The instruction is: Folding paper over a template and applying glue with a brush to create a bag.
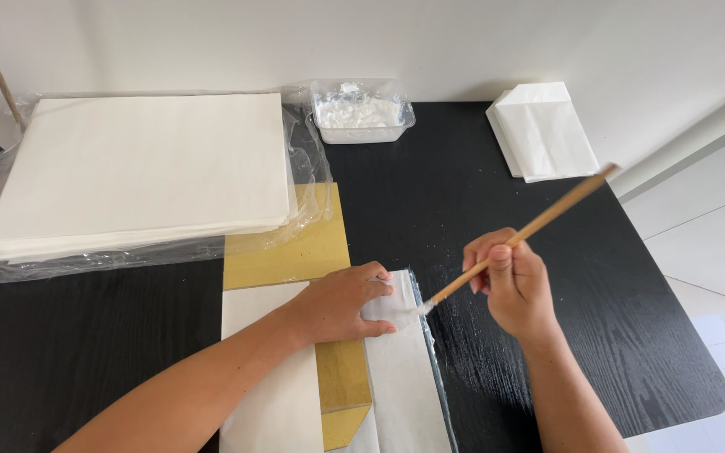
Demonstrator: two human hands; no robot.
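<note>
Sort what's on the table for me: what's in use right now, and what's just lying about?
In use:
right hand holding the wooden brush
left hand pressing the folded white sheet
yellow-brown card under it

Lying about:
big stack of white sheets on clear plastic
tub of white paste
small pile of folded white paper

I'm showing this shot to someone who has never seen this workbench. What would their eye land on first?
Probably the long wooden brush, held slanting in the right hand near the middle, its tip at the edge of a white paper strip that the left hand presses flat. Next, the thick stack of white sheets on clear plastic at the far left of the black table.
</note>
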